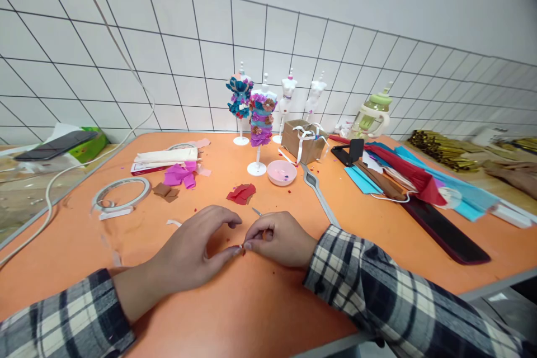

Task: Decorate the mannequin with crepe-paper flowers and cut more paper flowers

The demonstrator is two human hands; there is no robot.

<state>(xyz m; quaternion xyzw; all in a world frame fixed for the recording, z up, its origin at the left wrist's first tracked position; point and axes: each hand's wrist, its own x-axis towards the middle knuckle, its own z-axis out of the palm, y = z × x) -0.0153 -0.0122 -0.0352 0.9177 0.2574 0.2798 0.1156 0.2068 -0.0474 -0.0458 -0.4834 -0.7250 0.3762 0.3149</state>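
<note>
Fingertips of the right hand [280, 239] pinched a tiny red scrap [243, 251] just below the centre of the frame. The left hand [193, 251], lower left of centre, was spread wide, its thumb tip at the scrap and its fingers arched well away from the thumb. Beyond them on the orange counter [210, 319] lay folded red paper [242, 194], with a pink bowl [282, 180] and a decorated dress form [262, 118] near the middle of the frame.
</note>
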